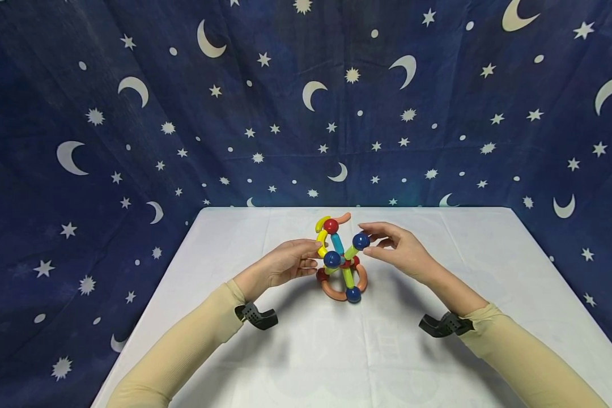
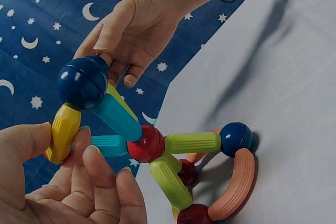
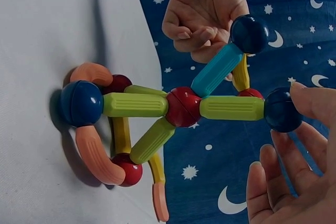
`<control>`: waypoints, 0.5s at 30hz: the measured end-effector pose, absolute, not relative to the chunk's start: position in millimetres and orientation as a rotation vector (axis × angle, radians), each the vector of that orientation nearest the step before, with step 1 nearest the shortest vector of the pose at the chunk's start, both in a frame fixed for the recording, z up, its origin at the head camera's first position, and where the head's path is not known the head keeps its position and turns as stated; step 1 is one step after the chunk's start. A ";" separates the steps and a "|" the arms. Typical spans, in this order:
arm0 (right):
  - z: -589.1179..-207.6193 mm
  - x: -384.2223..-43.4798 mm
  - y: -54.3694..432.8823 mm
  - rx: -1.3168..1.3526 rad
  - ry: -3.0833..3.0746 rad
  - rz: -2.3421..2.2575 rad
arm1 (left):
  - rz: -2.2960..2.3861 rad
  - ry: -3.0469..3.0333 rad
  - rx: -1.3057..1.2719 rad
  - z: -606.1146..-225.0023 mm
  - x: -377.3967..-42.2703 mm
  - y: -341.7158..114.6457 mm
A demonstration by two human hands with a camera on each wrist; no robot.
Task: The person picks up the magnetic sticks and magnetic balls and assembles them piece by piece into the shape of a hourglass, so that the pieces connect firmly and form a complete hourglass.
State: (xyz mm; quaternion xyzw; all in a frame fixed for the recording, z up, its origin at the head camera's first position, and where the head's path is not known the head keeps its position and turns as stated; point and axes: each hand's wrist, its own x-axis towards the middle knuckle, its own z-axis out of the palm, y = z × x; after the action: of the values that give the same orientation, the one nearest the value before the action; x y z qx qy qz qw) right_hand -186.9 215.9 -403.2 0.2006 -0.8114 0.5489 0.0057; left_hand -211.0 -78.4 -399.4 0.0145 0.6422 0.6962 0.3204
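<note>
A magnetic stick-and-ball construction stands on the table, with a red ball at its centre. Green rods and blue rods spread from that ball. Its base has orange curved rods joining blue and red balls. My left hand pinches a yellow curved rod between thumb and fingers; one end meets a dark blue ball. On the other side, my right hand pinches the dark blue ball topping a green rod, thumb on one side and fingertips on the other.
A white cloth covers the table. Behind and at the sides hangs a dark blue curtain with moons and stars. Another yellow curved piece and an orange piece extend from a red ball at the construction's far side.
</note>
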 end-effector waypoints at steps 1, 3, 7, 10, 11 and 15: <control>-402.8 -186.8 216.0 0.631 -2.538 1.718 | 1.830 1.688 0.038 -399.2 -210.8 -78.4; -402.3 -187.3 216.8 0.643 -2.524 1.729 | 1.829 1.687 0.040 -399.1 -210.8 -78.6; -401.3 -193.9 222.7 0.624 -2.485 1.771 | 1.830 1.687 0.050 -399.1 -210.7 -78.9; -403.9 -205.1 228.7 0.542 -2.461 1.802 | 1.833 1.685 0.050 -398.7 -210.8 -78.9; -405.9 -209.8 230.4 0.511 -2.458 1.803 | 1.833 1.685 0.050 -398.6 -210.8 -78.9; -421.2 -230.8 234.7 0.421 -2.504 1.749 | 1.835 1.685 0.039 -398.6 -210.6 -78.7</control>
State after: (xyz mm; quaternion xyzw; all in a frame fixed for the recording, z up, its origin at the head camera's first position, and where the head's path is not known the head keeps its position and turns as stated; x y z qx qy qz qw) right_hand -230.8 234.7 -421.2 0.1366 -0.8117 0.5671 0.0290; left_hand -210.6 -78.7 -398.6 0.0148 0.6408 0.6980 0.3193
